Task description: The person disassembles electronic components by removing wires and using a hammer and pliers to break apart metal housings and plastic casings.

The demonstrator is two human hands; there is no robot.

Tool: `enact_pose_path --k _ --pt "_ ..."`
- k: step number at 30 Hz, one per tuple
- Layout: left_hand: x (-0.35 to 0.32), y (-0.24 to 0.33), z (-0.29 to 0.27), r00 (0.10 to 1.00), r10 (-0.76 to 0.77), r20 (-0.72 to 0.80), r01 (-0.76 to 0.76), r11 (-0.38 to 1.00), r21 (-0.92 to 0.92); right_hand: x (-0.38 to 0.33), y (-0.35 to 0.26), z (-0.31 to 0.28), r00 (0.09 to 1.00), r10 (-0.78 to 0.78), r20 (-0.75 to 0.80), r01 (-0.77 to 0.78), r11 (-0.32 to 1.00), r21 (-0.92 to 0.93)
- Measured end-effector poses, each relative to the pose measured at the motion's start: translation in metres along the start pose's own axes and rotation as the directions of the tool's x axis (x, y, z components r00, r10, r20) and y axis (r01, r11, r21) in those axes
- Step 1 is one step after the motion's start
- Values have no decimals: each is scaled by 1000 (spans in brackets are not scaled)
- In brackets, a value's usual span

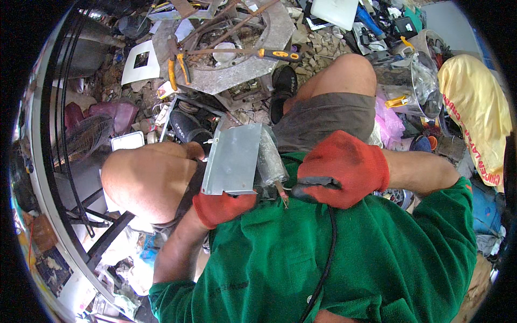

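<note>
My left hand (225, 209), in a red work glove, grips the lower edge of a bent grey sheet-metal part (235, 156); the metal hides most of its fingers. Against the part's right side lies a dusty grey block (271, 161), and a reddish-brown wire end (283, 195) sticks out below it. Just right of this wire is my right hand (344, 169), also in a red glove with dark finger pads. Its fingers are curled closed, and whatever they pinch is hidden. Both hands are close to my green shirt, above my lap.
Ahead, orange-handled pliers (177, 67) and a yellow-and-black screwdriver (279, 55) lie on a battered metal plate (226, 81). Rubble and scrap surround my feet. To the right are a clear plastic bucket (425, 81) and a yellow sack (476, 113); a metal frame (46, 177) stands left.
</note>
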State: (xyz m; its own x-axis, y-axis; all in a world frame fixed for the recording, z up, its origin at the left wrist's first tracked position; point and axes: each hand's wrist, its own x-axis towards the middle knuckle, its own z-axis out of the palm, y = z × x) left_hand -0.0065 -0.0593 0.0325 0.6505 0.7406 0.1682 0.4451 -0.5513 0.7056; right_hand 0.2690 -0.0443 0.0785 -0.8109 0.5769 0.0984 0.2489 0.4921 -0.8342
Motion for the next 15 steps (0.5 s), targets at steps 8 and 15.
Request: enact_pose_path --k 8,15 --pt "8 4 3 998 -52 43 60 972 -227 -8 5 -9 999 -26 -24 26 1000 -6" --pt "9 3 15 951 -286 114 308 897 -318 -5 23 -17 998 -27 51 25 999 47"
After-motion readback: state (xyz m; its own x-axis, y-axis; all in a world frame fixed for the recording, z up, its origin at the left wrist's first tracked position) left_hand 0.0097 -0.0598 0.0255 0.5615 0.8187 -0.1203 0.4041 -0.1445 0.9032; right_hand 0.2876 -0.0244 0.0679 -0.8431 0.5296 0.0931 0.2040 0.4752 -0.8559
